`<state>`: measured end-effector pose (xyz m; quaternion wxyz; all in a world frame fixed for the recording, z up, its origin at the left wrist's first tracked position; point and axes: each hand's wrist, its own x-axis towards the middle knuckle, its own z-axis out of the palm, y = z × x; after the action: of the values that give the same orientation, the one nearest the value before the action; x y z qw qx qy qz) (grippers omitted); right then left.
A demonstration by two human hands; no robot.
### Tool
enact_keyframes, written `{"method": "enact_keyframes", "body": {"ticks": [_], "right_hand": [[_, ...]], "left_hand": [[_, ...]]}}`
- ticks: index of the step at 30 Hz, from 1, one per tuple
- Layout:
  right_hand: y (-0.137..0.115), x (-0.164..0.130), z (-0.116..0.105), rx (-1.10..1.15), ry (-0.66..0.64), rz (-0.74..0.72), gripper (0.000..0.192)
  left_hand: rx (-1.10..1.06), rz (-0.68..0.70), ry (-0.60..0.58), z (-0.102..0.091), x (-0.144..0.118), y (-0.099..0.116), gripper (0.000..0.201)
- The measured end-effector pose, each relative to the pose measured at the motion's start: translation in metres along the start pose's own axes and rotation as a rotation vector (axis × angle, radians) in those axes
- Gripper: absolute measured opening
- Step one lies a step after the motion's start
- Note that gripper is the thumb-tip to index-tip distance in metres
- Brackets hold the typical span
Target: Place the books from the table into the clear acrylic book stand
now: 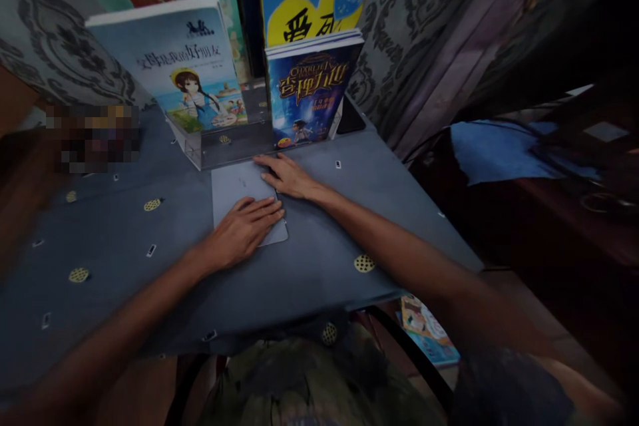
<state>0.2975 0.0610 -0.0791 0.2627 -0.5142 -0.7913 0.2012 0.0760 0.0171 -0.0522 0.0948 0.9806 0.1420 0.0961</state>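
Both grips lie flat and unclenched on the grey sheet (234, 190): left hand (244, 229) at its lower end, right hand (287, 176) at mid-frame right edge.

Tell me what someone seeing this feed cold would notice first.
Both hands lie flat at the table's middle: the left hand rests on a pale grey sheet, the right hand at the sheet's far right edge. Just behind them, picture books stand in a clear stand: a light blue book leaning on the left, a dark blue book upright on the right.
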Motion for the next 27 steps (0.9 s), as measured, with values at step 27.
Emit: {"method": "enact_keyframes", "body": {"ticks": [27], "right_hand": [[-0.138, -0.045, 0.062, 0.073, -0.12, -0.209, 0.054]], "left_hand": [[0.135, -0.236, 0.334, -0.008, -0.107, 0.033, 0.023]]}}
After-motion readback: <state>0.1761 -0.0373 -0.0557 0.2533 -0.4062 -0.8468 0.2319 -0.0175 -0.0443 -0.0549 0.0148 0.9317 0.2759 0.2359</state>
